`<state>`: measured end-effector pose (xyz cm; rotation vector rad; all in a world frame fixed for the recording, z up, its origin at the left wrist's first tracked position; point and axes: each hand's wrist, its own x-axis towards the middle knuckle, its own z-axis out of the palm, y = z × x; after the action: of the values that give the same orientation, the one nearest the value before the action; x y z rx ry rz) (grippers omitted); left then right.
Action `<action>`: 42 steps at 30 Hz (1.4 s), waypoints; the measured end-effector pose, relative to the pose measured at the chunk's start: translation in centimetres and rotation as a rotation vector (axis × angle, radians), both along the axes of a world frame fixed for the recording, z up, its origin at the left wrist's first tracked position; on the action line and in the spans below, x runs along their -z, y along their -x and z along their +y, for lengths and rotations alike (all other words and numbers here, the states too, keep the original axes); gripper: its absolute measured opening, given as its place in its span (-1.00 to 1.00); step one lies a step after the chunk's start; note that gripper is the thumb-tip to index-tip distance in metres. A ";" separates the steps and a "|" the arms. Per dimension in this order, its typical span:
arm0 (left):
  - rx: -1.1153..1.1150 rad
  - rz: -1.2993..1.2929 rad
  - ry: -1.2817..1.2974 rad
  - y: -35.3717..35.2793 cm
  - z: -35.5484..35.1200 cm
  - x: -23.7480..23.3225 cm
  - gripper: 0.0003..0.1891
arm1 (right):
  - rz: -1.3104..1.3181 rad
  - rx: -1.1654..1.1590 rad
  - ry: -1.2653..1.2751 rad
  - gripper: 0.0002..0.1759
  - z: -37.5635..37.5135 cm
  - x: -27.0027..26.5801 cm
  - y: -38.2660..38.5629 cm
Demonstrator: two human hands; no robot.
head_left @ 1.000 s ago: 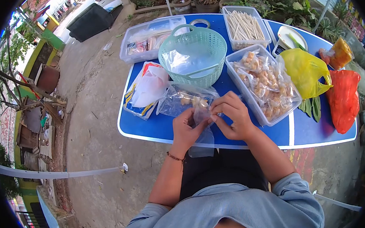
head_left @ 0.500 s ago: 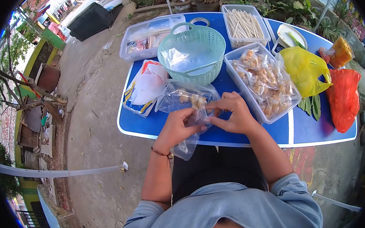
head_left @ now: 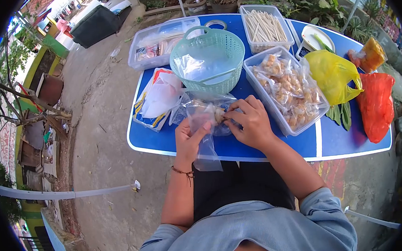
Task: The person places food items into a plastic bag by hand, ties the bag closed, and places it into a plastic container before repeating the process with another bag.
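Between my hands, over the table's near edge, is a clear plastic bag (head_left: 204,143) with some pale brownish pieces (head_left: 219,115) at its upper right. My left hand (head_left: 190,138) is closed on the bag from the left, its thumb showing against the plastic. On the right, my right hand (head_left: 251,123) pinches at the pale pieces with its fingertips; the exact grip is small and partly hidden. More clear plastic lies just behind, under the rim of a mint green basket (head_left: 232,74) that holds clear plastic sheets.
A tub (head_left: 289,127) of filled small bags stands right of my hands. Beyond are a box of white sticks (head_left: 264,25), a lidded box (head_left: 152,59), a white and blue packet (head_left: 161,95), a yellow bag (head_left: 330,77), a red bag (head_left: 377,106) and a scale (head_left: 317,38).
My left hand has moved left and turned upright, and the plastic hangs more openly between the hands. My right hand has shifted slightly, its fingers now at the pale pieces.
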<state>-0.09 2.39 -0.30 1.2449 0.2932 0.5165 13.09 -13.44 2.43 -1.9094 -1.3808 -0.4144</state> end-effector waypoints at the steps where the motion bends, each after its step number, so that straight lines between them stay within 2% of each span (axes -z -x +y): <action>1: -0.041 -0.023 0.012 0.0 0.0 -0.1 -0.72 | -0.008 -0.006 0.022 -0.82 0.0 -0.1 0.1; 5: -0.112 -0.012 0.069 -0.2 0.2 0.4 -0.74 | -0.103 0.015 0.078 -0.83 0.6 0.3 0.7; 12: -0.087 -0.014 0.093 -0.1 0.0 -0.1 -0.74 | -0.213 0.326 -0.025 -0.84 0.0 -0.3 0.4; 19: -0.094 0.002 0.087 -0.2 -0.1 -0.3 -0.74 | -0.165 0.291 -0.040 -0.80 0.1 -0.1 0.3; 22: -0.072 -0.007 0.045 0.0 0.1 0.3 -0.68 | -0.153 0.260 -0.002 -0.79 0.2 -0.1 0.6; 27: -0.056 -0.036 0.045 -0.1 0.2 0.4 -0.71 | -0.185 0.186 0.112 -0.75 0.6 0.4 1.1; 33: -0.074 -0.022 0.077 -0.1 0.1 0.2 -0.73 | -0.112 0.214 0.184 -0.63 -0.3 -0.3 0.6; 39: -0.061 -0.026 0.082 -0.1 0.2 0.3 -0.74 | -0.120 0.215 0.156 -0.61 0.5 0.1 1.1; 42: -0.063 -0.030 0.081 -0.1 0.2 0.3 -0.74 | -0.085 0.131 0.183 -0.59 0.5 0.4 1.3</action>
<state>-0.02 2.58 -0.61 1.1514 0.3256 0.5718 11.79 -12.96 2.01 -2.1618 -1.3934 -0.4499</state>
